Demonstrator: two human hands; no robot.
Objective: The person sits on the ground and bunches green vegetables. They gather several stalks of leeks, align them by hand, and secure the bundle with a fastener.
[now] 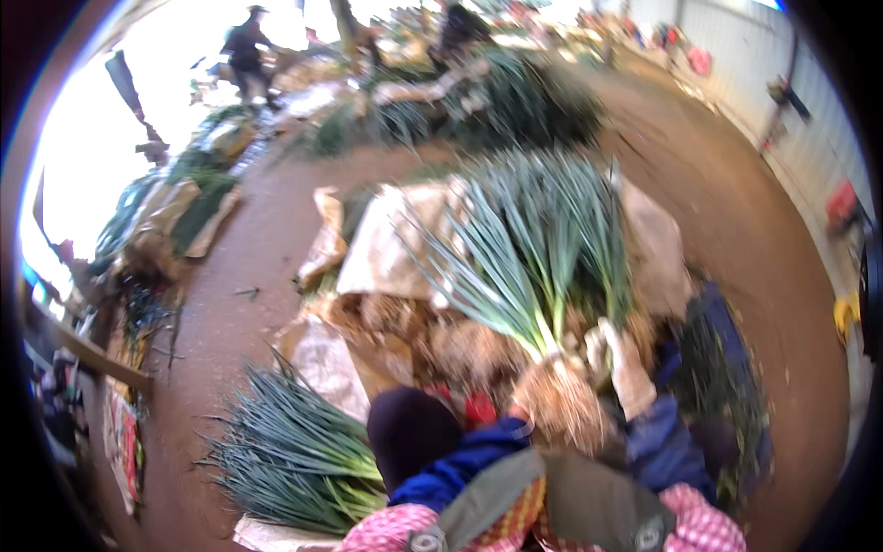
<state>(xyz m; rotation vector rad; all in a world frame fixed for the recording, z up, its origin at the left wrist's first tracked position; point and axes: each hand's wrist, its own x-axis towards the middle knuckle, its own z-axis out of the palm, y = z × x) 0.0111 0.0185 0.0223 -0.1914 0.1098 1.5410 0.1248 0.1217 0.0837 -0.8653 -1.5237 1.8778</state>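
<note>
A bunch of green onions stands upright in front of me, its long leaves fanned away and its pale, stringy roots towards me. My left hand holds this bunch at the root end, mostly hidden behind the roots and a blue sleeve. Just right of the stems is my right hand in a pale glove, thumb and fingers raised. A greenish streak shows between those fingers, but blur hides whether they grip a stalk. Under the bunch lies a heap of more onions, root ends facing me, partly wrapped in pale sacking.
Another pile of green onions lies at lower left beside my dark-clad knee. Onion heaps stand farther off on the brown floor. Two people, one a dark figure, are in the background. A corrugated wall runs along the right.
</note>
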